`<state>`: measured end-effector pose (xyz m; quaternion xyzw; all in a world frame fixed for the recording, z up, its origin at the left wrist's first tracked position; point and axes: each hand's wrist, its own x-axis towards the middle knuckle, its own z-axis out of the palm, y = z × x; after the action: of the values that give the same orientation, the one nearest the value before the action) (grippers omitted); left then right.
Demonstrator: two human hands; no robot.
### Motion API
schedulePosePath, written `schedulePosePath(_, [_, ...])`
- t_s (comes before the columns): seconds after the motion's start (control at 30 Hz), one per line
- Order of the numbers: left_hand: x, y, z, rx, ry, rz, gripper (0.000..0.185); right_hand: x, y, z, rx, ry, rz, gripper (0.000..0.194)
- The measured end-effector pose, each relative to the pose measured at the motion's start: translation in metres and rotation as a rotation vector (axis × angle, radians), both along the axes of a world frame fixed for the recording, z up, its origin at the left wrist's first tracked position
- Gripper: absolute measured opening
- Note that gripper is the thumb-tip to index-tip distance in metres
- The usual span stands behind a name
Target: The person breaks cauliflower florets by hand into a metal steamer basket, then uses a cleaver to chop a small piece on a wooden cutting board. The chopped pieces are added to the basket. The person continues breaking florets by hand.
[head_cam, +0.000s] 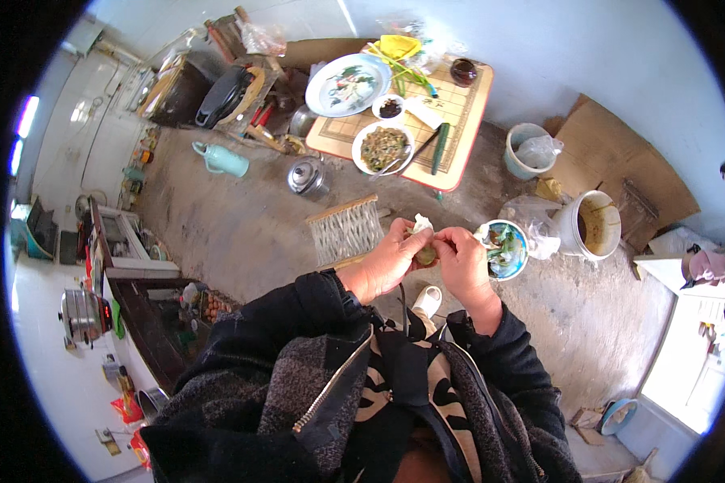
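Note:
My left hand is closed around a small pale green vegetable piece with a white, crumpled part on top; its exact kind cannot be told. The fingertips of my right hand pinch at the side of the same piece, touching my left fingers. Just right of my right hand stands a blue-and-white basin with green and white leafy pieces in it. Ahead, a low table bears a bowl of chopped filling with a spoon, a small bowl of dark sauce, a large enamel plate, a cucumber and green stalks.
A woven folding stool stands left of my hands, with a metal kettle and a light green thermos on the floor beyond. Buckets and plastic bags stand to the right. A dark cabinet is at the left.

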<state>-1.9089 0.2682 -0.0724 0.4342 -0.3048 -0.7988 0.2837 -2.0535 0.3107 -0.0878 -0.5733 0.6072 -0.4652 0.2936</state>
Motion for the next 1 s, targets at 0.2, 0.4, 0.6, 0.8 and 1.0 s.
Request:
schedulePosePath(0.2, [0.091,-0.028,0.014,0.072,0.383,0.314,0.030,0.030,-0.018,0.001,0.301,-0.621,-0.029,0.015])
schedulePosePath(0.4, [0.208,-0.025,0.043,-0.033,0.671,0.450,0.038,0.053,-0.018,0.003,0.032,0.466,0.264,0.024])
schedulePosePath(0.6, [0.305,0.009,0.037,-0.116,0.700,0.427,0.039,0.186,-0.030,0.041,0.431,-0.064,0.347,0.033])
schedulePosePath(0.8, [0.377,0.047,0.036,-0.169,0.464,0.282,0.041,0.334,-0.036,0.061,0.293,-0.117,0.667,0.034])
schedulePosePath(1.0, [0.433,0.064,0.039,-0.236,0.259,0.359,0.048,0.392,-0.061,0.066,0.440,-0.195,0.830,0.016])
